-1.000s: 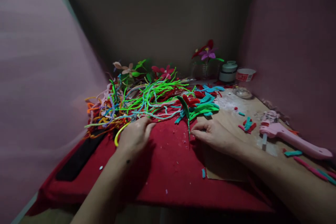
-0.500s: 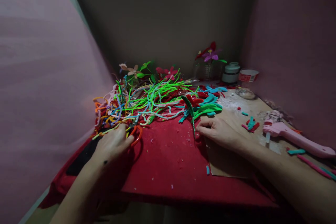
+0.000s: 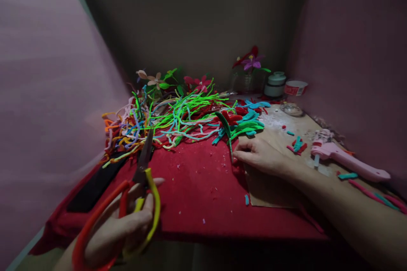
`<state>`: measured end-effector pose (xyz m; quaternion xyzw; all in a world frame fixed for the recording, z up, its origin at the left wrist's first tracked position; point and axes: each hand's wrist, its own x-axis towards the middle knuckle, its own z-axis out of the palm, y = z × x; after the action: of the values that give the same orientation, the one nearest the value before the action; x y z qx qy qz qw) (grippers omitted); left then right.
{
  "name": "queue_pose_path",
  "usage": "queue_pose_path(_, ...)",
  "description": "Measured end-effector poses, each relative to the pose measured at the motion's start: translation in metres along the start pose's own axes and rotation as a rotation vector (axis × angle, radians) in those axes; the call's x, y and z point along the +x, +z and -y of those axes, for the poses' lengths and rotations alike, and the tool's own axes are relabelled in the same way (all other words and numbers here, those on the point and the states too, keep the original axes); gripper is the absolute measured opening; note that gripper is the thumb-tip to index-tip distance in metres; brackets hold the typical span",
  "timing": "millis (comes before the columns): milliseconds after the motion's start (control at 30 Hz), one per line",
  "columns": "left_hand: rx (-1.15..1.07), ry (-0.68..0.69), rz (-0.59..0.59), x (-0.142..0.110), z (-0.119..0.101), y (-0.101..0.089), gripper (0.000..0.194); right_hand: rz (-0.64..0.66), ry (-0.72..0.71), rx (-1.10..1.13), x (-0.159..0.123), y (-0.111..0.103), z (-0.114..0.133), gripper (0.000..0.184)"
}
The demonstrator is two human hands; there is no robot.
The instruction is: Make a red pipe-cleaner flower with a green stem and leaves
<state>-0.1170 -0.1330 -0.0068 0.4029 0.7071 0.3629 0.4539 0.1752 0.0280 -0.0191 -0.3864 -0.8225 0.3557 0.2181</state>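
My left hand [image 3: 129, 222] is closed round a pair of scissors [image 3: 144, 156] with one red-orange and one yellow handle loop, raised near the table's front left. The blades point up and away. My right hand [image 3: 259, 156] pinches the lower end of a thin stem with a curved dark green leaf [image 3: 225, 123] at its top, held upright over the cloth. Beyond the hands lies a tangled heap of pipe cleaners [image 3: 187, 112] in bright green, light blue, pink and orange. Bundles of green pipe-cleaner pieces [image 3: 248, 128] lie just past my right hand.
A pink hot glue gun [image 3: 349, 159] lies on a brown board [image 3: 270, 192] at the right, among cut scraps. Pipe-cleaner flowers [image 3: 200, 84], a lidded jar [image 3: 275, 84] and a paper cup [image 3: 295, 88] stand at the back. A black flat object [image 3: 95, 186] lies on the red cloth [image 3: 197, 203].
My left hand has drawn the scissors from the heap's edge back toward me, lifting them closer to the camera. The right hand keeps hold of the leaf stem. The view has shifted slightly.
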Motion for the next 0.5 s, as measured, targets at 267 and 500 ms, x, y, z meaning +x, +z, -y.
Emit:
queue_pose_path(267, -0.461, -0.128, 0.743, -0.005, -0.007, 0.083, 0.04, 0.063, 0.012, 0.085, 0.0, -0.003, -0.003, 0.021)
queue_pose_path(500, -0.547, -0.182, 0.83, -0.005, -0.008, 0.104, 0.03, 0.07, 0.028, 0.094, 0.0, -0.005, -0.004, 0.035)
